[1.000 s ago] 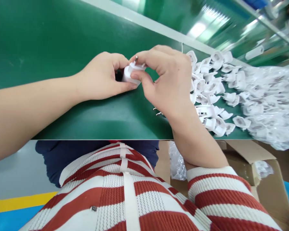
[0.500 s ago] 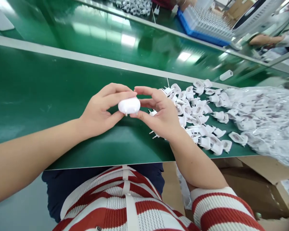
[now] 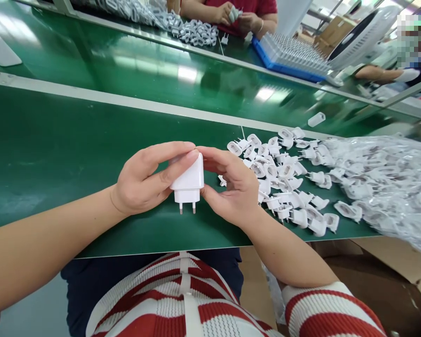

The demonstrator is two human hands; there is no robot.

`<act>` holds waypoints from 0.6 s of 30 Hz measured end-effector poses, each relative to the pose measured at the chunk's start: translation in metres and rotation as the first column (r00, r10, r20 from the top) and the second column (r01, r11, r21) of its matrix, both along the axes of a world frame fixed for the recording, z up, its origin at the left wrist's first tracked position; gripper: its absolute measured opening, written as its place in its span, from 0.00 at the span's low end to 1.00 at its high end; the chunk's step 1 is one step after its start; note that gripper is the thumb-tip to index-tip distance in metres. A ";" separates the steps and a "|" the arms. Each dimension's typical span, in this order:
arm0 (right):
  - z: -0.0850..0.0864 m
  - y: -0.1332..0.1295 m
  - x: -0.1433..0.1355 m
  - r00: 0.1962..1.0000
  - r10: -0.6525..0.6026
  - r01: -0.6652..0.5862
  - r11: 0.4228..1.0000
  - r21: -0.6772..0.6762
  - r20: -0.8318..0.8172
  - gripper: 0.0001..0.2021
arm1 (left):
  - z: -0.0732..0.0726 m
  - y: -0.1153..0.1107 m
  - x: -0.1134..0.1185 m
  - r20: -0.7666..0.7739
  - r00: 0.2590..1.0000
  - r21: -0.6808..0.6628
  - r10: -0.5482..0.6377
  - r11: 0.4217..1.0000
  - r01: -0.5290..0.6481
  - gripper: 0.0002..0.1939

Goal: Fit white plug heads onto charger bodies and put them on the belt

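Between my two hands is a white plug-in charger, held upright with its two metal pins pointing down toward me, above the green work surface. My left hand is closed on its left side, thumb and fingers covering the upper left part. From the right, my right hand grips the charger's edge, fingertips at the top and thumb low on the side. A pile of white plug housings, some with pins showing, lies just right of my right hand.
A clear plastic bag of similar white parts sits at the right. Below the table edge is an open cardboard box. One white housing lies on the belt beyond the rail. Across it, a co-worker's hands work near a blue tray.
The charger has turned: its rounded end faced me before, and now its broad side shows with the pins hanging down. Both hands still hold it. The camera view has shifted slightly.
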State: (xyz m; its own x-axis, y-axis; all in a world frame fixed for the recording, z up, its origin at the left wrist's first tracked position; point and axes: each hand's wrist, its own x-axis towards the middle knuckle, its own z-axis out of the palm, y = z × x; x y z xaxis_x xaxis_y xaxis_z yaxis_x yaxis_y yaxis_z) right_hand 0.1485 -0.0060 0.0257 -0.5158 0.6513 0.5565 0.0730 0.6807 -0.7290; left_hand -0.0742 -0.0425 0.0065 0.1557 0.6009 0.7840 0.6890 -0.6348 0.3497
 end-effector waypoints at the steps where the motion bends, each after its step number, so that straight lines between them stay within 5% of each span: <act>1: 0.000 0.000 0.000 1.000 -0.001 0.001 1.000 0.005 -0.003 0.26 | 0.000 0.000 0.000 -0.011 1.000 0.024 0.001 1.000 -0.001 0.20; 11: 0.003 0.003 -0.004 1.000 -0.005 0.004 0.998 -0.063 -0.017 0.22 | 0.003 0.002 0.003 -0.054 0.996 0.163 -0.074 0.983 0.082 0.34; 15: 0.013 0.018 0.008 0.989 -0.150 0.150 0.983 -0.104 0.010 0.23 | -0.001 0.001 0.009 0.161 0.984 -0.160 0.073 0.986 -0.047 0.22; 18: 0.020 0.043 0.026 0.906 -0.418 0.412 0.907 0.084 0.071 0.18 | -0.004 0.006 0.010 0.278 0.921 -0.542 0.272 0.836 -0.084 0.22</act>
State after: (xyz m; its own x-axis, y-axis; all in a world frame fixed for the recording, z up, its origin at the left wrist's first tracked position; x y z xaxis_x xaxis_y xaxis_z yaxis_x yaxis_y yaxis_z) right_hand 0.1750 0.0366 0.0455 -0.2547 0.7803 0.5713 0.4193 0.6214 -0.6618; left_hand -0.0643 -0.0362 0.0020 -0.2047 0.9182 0.3392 0.5549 -0.1766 0.8129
